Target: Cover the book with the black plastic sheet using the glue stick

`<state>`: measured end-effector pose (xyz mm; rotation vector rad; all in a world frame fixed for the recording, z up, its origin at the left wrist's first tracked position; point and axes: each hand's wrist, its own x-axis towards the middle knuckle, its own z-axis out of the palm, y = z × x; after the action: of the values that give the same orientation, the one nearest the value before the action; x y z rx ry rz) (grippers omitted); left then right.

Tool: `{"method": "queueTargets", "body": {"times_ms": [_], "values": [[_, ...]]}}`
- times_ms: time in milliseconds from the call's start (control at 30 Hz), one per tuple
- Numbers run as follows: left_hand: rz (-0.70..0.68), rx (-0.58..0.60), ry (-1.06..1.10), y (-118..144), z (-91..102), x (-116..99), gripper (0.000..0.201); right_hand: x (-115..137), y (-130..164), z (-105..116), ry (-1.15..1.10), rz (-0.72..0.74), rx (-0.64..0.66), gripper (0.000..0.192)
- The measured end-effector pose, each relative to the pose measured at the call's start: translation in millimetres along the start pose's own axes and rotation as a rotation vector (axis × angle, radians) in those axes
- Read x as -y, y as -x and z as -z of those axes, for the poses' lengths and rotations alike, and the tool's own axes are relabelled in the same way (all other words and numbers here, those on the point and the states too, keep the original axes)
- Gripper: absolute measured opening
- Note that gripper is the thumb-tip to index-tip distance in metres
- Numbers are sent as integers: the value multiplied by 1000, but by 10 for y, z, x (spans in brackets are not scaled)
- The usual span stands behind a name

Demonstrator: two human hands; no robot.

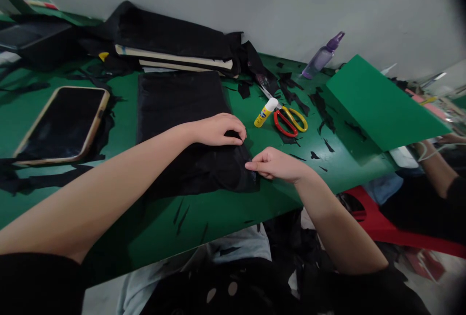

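Fingers of both my hands, left hand [218,129] and right hand [275,164], pinch the black fabric [189,130] on the green tabletop [225,208].

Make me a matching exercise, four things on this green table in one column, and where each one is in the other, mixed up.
1. phone
2. scissors
3. spray bottle
4. black cloth

A. under both hands
B. far left of the table
C. by the wall, lying tilted
D. beside the glue stick

Pairs: 1-B, 2-D, 3-C, 4-A
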<state>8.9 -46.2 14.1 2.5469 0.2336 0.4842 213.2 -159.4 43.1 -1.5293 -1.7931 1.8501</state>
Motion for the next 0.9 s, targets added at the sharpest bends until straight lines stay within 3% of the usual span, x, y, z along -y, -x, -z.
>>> {"method": "queueTargets", "body": {"times_ms": [467,767,900], "values": [[5,3,-3,-2,-7,14,19,-65,136,-86,-52,-58,41,50],[16,10,-7,-3,10,-12,18,-44,237,-111,-63,-123,125,36],[8,8,-3,-1,10,-10,18,-47,255,-195,-200,-153,138,34]]}}
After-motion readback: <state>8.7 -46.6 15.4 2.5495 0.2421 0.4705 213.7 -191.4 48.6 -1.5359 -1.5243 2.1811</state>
